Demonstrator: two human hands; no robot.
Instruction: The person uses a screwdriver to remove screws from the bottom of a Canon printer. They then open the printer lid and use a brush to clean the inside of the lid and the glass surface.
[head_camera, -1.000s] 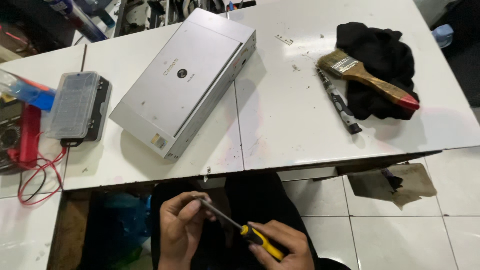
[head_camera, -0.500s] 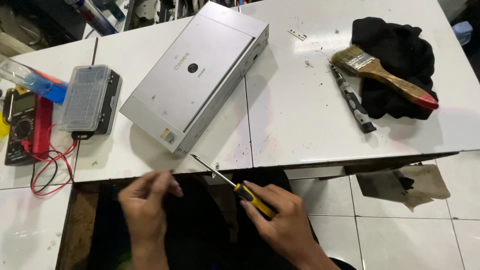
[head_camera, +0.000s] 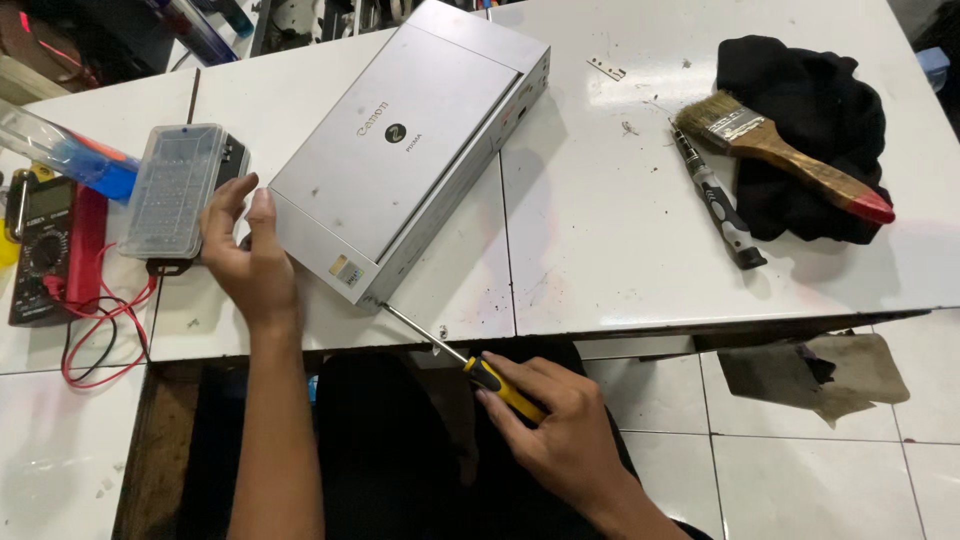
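A flat silver printer (head_camera: 400, 160) lies diagonally on the white tiled table (head_camera: 600, 240). My left hand (head_camera: 245, 255) rests against its near left corner, fingers spread, holding nothing. My right hand (head_camera: 555, 425), below the table's front edge, grips the yellow and black handle of a screwdriver (head_camera: 470, 365). The screwdriver's metal shaft points up and left, and its tip touches the printer's near corner.
A clear plastic bit case (head_camera: 175, 190) sits left of the printer, with a multimeter (head_camera: 40, 250) and red leads (head_camera: 100, 325) further left. To the right lie a small driver (head_camera: 715, 200), a paintbrush (head_camera: 780, 155) and a black cloth (head_camera: 810, 140).
My left hand let go of the screwdriver tip and rose onto the table to the printer's corner. The right hand swung the screwdriver tip up to the printer.
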